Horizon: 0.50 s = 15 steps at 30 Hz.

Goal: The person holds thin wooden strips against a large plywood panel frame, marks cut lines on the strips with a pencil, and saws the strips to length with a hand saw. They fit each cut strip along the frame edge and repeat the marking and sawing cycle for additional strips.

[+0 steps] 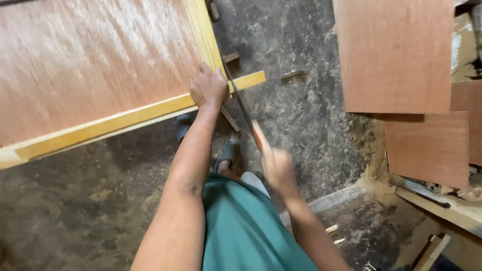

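A large plywood panel (85, 60) with a pale wooden frame strip (115, 120) along its edge fills the upper left. My left hand (208, 88) presses down on the corner of that frame, where a strip end (251, 79) sticks out to the right. My right hand (277, 168), blurred by motion, grips the handle of a hand saw (241, 108). The saw blade runs up and left to the frame strip just right of my left hand.
Dark, dusty concrete floor (301, 110) lies below. Two plywood sheets (396, 55) (429, 148) rest at the right. Small wood offcuts (293, 75) lie near the corner. Sawdust and scrap strips (432, 251) pile at lower right. My sandalled feet (228, 153) stand under the panel.
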Each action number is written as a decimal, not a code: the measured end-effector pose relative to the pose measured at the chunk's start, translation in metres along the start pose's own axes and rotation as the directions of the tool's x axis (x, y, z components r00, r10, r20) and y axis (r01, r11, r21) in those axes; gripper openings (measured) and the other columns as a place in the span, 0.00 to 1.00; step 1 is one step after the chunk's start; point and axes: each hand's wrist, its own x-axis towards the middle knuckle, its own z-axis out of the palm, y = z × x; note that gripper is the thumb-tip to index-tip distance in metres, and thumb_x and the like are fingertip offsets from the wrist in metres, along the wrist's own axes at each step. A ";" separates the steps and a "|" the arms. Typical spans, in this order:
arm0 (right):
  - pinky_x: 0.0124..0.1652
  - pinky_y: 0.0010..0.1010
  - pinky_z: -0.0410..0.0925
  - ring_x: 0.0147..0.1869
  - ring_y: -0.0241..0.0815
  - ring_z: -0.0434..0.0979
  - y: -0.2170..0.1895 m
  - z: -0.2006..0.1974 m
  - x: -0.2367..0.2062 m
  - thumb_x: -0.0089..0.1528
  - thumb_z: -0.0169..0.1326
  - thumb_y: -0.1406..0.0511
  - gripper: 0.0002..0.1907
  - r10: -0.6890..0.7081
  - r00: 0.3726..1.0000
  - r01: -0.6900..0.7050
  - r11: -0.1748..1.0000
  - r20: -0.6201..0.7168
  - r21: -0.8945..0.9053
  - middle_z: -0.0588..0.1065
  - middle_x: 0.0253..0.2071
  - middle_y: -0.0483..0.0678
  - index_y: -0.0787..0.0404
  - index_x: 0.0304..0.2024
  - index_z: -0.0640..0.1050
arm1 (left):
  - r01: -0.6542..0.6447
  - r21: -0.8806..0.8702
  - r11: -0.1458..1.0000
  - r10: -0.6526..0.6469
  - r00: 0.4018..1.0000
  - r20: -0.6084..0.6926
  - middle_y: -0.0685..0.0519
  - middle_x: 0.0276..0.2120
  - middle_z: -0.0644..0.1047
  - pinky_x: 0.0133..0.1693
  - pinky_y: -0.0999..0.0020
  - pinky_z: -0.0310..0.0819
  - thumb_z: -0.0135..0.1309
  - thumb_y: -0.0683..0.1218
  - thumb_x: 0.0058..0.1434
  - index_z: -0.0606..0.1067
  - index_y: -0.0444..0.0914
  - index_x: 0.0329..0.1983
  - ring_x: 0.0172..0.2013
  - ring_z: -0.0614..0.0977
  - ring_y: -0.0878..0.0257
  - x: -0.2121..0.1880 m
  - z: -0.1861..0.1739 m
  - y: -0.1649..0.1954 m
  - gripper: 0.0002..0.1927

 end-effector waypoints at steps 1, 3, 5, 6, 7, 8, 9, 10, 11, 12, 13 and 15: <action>0.31 0.48 0.65 0.29 0.57 0.73 0.005 0.011 0.010 0.71 0.46 0.63 0.15 0.272 0.958 -0.281 0.954 0.087 0.106 0.71 0.24 0.57 0.68 0.37 0.78 | 0.006 -0.005 1.000 -0.006 1.000 0.006 0.39 0.28 0.80 0.33 0.48 0.77 0.55 0.60 0.64 0.71 0.34 0.43 0.31 0.84 0.42 0.000 0.000 0.000 0.23; 0.32 0.46 0.68 0.26 0.55 0.77 0.005 0.011 0.010 0.72 0.45 0.58 0.25 0.697 0.643 -0.765 0.605 0.317 0.220 0.72 0.20 0.58 0.66 0.25 0.77 | 0.012 -0.004 1.000 -0.012 1.000 0.015 0.39 0.29 0.80 0.33 0.48 0.77 0.55 0.60 0.64 0.71 0.34 0.43 0.31 0.83 0.42 0.001 -0.001 0.001 0.23; 0.34 0.44 0.65 0.32 0.56 0.72 -0.017 -0.018 -0.020 0.73 0.41 0.63 0.17 0.014 0.998 -0.019 0.995 -0.057 -0.095 0.72 0.28 0.56 0.67 0.38 0.77 | 0.025 -0.007 1.000 -0.025 1.000 0.018 0.39 0.29 0.80 0.32 0.48 0.77 0.56 0.60 0.62 0.71 0.34 0.43 0.30 0.83 0.42 0.001 -0.003 0.004 0.24; 0.29 0.42 0.66 0.28 0.54 0.73 -0.035 -0.041 -0.044 0.70 0.46 0.59 0.20 0.443 0.894 -0.449 0.885 0.072 0.124 0.72 0.23 0.55 0.64 0.28 0.77 | 0.016 -0.017 1.000 -0.016 1.000 -0.016 0.39 0.29 0.80 0.32 0.48 0.77 0.56 0.60 0.61 0.71 0.34 0.43 0.30 0.83 0.42 0.002 -0.004 0.005 0.24; 0.28 0.43 0.66 0.25 0.55 0.73 -0.048 -0.060 -0.061 0.69 0.46 0.58 0.23 0.663 0.719 -0.695 0.688 0.208 0.208 0.72 0.19 0.55 0.65 0.24 0.77 | 0.013 -0.019 1.000 -0.014 0.999 -0.041 0.39 0.29 0.80 0.32 0.48 0.77 0.56 0.60 0.61 0.71 0.34 0.42 0.30 0.83 0.42 0.002 -0.005 0.006 0.25; 0.27 0.44 0.66 0.22 0.55 0.73 -0.057 -0.071 -0.071 0.69 0.46 0.57 0.26 0.807 0.463 -0.886 0.402 0.368 0.232 0.72 0.15 0.55 0.67 0.21 0.76 | 0.009 -0.014 1.000 -0.009 0.999 -0.044 0.39 0.29 0.80 0.32 0.49 0.77 0.56 0.60 0.60 0.71 0.33 0.42 0.30 0.83 0.42 0.001 -0.005 0.006 0.25; 0.27 0.45 0.65 0.22 0.56 0.72 -0.060 -0.074 -0.072 0.69 0.46 0.57 0.25 0.794 0.465 -0.885 0.402 0.390 0.237 0.71 0.16 0.56 0.67 0.22 0.76 | 0.014 -0.002 1.000 -0.014 0.999 -0.035 0.39 0.29 0.80 0.32 0.49 0.77 0.56 0.60 0.61 0.71 0.33 0.42 0.30 0.83 0.42 0.001 -0.004 0.006 0.25; 0.26 0.45 0.64 0.22 0.56 0.71 -0.059 -0.072 -0.067 0.69 0.46 0.57 0.24 0.779 0.479 -0.877 0.409 0.405 0.250 0.70 0.16 0.57 0.66 0.23 0.76 | 0.016 0.006 1.000 -0.015 0.999 -0.039 0.39 0.28 0.80 0.32 0.49 0.77 0.56 0.60 0.61 0.71 0.34 0.42 0.30 0.83 0.42 0.001 -0.003 0.005 0.25; 0.25 0.45 0.63 0.22 0.57 0.70 -0.054 -0.065 -0.058 0.69 0.46 0.58 0.24 0.760 0.508 -0.861 0.427 0.407 0.277 0.69 0.16 0.58 0.66 0.24 0.77 | 0.009 0.007 1.000 -0.009 0.998 -0.061 0.39 0.28 0.80 0.32 0.49 0.77 0.56 0.60 0.61 0.71 0.34 0.42 0.30 0.83 0.42 0.001 -0.002 0.004 0.25; 0.26 0.43 0.63 0.23 0.55 0.70 -0.040 -0.046 -0.037 0.71 0.44 0.57 0.24 0.613 0.761 -0.647 0.701 0.210 0.298 0.70 0.19 0.57 0.65 0.25 0.76 | 0.007 0.000 1.000 -0.007 0.998 -0.058 0.39 0.28 0.80 0.32 0.49 0.77 0.56 0.60 0.62 0.70 0.34 0.42 0.31 0.83 0.42 0.002 0.000 0.003 0.25; 0.27 0.41 0.62 0.25 0.53 0.70 -0.025 -0.025 -0.015 0.72 0.43 0.57 0.24 0.385 0.923 -0.380 0.893 0.027 0.243 0.70 0.22 0.56 0.64 0.26 0.76 | 0.010 -0.003 1.000 -0.011 0.999 -0.036 0.39 0.29 0.80 0.32 0.49 0.77 0.56 0.60 0.62 0.70 0.34 0.42 0.31 0.83 0.42 0.002 0.001 0.002 0.24; 0.25 0.41 0.63 0.20 0.50 0.71 -0.004 0.001 0.008 0.72 0.45 0.55 0.27 0.574 0.802 -0.593 0.739 0.162 0.319 0.70 0.17 0.54 0.65 0.23 0.75 | 0.012 -0.007 1.000 -0.012 1.000 -0.003 0.39 0.29 0.80 0.32 0.49 0.77 0.55 0.60 0.63 0.70 0.34 0.42 0.31 0.83 0.42 0.001 0.003 0.000 0.24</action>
